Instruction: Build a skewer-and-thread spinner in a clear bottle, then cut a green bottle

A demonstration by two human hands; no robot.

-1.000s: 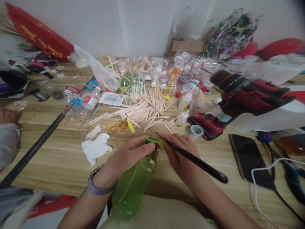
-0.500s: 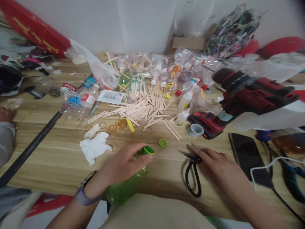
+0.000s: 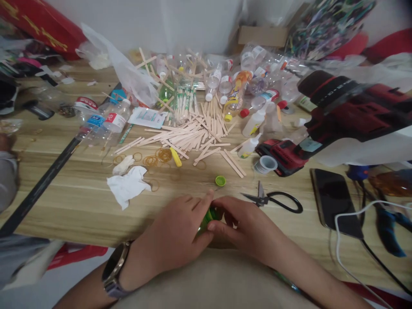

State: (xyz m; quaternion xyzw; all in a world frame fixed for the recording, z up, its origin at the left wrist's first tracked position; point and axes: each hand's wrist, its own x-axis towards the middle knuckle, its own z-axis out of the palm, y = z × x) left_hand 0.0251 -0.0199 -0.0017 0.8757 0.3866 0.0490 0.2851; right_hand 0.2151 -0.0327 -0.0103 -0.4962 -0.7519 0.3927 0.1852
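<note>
Close to my body, a green plastic bottle (image 3: pixel 202 225) shows only at its neck end; the rest is hidden behind my hands. My left hand (image 3: pixel 180 225) is closed around it, a watch on the wrist. The thumb and fingers of my right hand (image 3: pixel 240 221) are closed on the neck, at the green ring near the mouth. Just beyond my fingers a green bottle cap (image 3: pixel 220 180) lies with its hollow side up. Black-handled scissors (image 3: pixel 264 198) lie with blades parted on the table, right of my right hand.
Wooden craft sticks (image 3: pixel 193 137) spread across the middle, with clear bottles behind. A red and black cordless drill (image 3: pixel 341 111), a phone (image 3: pixel 334 199) and pliers (image 3: pixel 388 229) are at right. Crumpled tissue (image 3: pixel 128 184) and rubber bands (image 3: pixel 157 157) lie left. Another person's sleeve (image 3: pixel 7 176) shows at the left edge.
My right hand has let go of the scissors, which now lie turned with handles to the right. It has moved left onto the bottle's neck. The bottle has turned toward my right hand.
</note>
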